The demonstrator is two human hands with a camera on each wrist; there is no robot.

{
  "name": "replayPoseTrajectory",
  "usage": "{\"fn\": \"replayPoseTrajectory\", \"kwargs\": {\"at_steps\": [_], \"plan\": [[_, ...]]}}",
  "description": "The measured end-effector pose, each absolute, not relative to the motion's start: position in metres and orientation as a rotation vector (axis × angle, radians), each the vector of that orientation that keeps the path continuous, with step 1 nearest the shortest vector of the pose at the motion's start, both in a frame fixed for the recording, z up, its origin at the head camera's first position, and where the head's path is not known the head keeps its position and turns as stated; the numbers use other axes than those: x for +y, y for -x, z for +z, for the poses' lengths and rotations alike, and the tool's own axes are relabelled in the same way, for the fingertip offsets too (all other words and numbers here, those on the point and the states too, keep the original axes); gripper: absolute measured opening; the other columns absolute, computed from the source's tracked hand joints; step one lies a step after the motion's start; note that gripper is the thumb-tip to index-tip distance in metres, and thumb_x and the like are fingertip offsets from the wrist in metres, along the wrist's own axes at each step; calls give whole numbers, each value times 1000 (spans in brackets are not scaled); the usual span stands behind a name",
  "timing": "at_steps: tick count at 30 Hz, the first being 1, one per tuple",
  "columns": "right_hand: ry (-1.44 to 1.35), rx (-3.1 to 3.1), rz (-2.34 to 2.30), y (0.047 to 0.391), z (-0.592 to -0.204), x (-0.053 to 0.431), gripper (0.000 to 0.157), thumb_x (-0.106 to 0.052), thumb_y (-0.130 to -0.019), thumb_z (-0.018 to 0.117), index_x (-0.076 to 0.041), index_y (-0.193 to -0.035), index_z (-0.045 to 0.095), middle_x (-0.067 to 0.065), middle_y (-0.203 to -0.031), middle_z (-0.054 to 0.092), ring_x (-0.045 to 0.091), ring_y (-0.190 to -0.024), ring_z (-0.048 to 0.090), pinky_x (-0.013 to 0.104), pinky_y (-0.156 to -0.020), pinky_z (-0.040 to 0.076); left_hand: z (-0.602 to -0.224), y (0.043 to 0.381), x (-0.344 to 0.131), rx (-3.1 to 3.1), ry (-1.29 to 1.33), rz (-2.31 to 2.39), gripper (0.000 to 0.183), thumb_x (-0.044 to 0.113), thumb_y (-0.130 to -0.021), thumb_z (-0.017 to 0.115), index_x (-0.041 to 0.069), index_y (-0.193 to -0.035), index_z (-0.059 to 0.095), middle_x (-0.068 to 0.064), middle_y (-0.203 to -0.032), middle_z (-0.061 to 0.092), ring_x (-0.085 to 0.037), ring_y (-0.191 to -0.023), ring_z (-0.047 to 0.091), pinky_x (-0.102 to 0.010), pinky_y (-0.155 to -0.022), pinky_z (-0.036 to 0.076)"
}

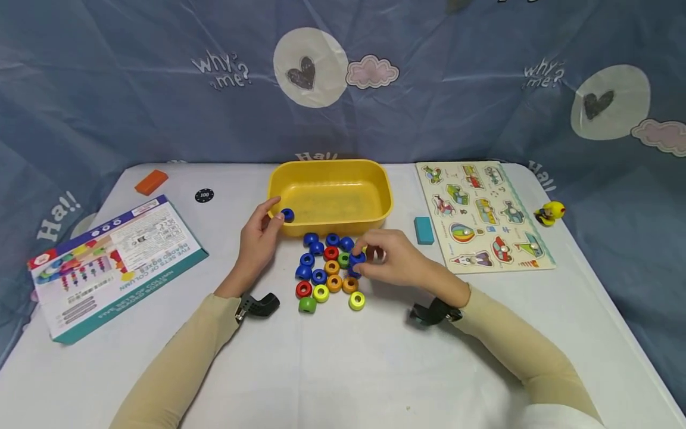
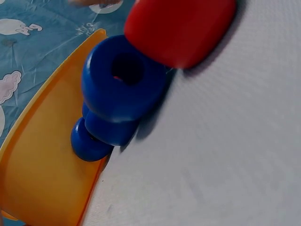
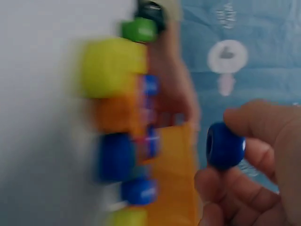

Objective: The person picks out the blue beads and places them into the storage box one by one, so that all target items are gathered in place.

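My right hand (image 1: 393, 256) pinches a blue bead (image 3: 225, 145) between thumb and fingers, above the right side of a cluster of beads. My left hand (image 1: 257, 241) lies over the left rim of a yellow tray (image 1: 334, 227), its thumb and index finger apart. Next to that thumb, a blue bead (image 1: 287, 215) sits at the tray's left end. Blue, red, orange, yellow and green beads lie on the table in front of the tray, including a red bead (image 1: 303, 289), a green bead (image 1: 307, 305) and a yellow bead (image 1: 356, 300).
A cardboard box (image 1: 118, 268), an orange block (image 1: 152, 182) and a black chip (image 1: 204, 195) lie on the left. On the right are a teal block (image 1: 423, 230), a picture puzzle board (image 1: 485, 214) and a small yellow toy (image 1: 550, 213). A blue curtain (image 1: 418, 113) hangs behind the table.
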State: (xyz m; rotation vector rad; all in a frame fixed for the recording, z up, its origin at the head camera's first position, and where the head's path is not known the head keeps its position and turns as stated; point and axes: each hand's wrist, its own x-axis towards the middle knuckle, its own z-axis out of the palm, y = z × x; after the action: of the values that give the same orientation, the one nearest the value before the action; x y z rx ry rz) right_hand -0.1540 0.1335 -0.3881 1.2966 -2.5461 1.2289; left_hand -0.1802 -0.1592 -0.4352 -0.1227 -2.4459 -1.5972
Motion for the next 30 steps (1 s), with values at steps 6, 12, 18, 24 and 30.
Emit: {"fn": "replayPoseTrajectory", "kwargs": {"at_steps": [6, 12, 18, 24, 30], "plan": [[-1031, -2640, 1246, 197, -362, 80, 20, -18, -84, 75, -9, -100, 69, 3, -95, 70, 15, -73, 61, 23, -62, 53, -435, 180, -160, -2439, 129, -1620, 42, 23, -102, 48, 15, -143, 47, -6, -152, 42, -25, -140, 41, -42, -115, 36], [-792, -2886, 1210, 241, -372, 41, 20, -18, -88, 70, -10, -106, 68, 4, -105, 70, 16, -84, 62, 24, -79, 54, -438, 182, -156, -2427, 137, -1669, 43, 19, -101, 49, 12, -144, 46, -8, -153, 41, -28, -139, 43, -45, -114, 37], [-716, -3099, 1127, 263, -381, 38, 18, -11, -87, 71, -8, -104, 67, 6, -105, 68, 19, -92, 58, 31, -89, 52, -439, 183, -150, -2428, 152, -1673, 42, 23, -102, 49, 15, -143, 47, -5, -151, 43, -24, -136, 46, -43, -113, 39], [-726, -3218, 1152, 266, -383, 35, 27, -8, -87, 72, -8, -112, 65, 7, -111, 66, 21, -99, 58, 31, -97, 51, -437, 182, -155, -2446, 154, -1629, 42, 24, -102, 49, 15, -143, 47, -6, -151, 43, -25, -138, 44, -43, -113, 38], [-710, -3201, 1216, 266, -384, 28, 28, -11, -88, 71, -9, -115, 63, 6, -108, 65, 21, -95, 58, 31, -93, 53, -421, 173, -158, -2460, 150, -1627, 42, 21, -102, 47, 11, -143, 46, -10, -151, 43, -30, -137, 44, -46, -113, 39]]}}
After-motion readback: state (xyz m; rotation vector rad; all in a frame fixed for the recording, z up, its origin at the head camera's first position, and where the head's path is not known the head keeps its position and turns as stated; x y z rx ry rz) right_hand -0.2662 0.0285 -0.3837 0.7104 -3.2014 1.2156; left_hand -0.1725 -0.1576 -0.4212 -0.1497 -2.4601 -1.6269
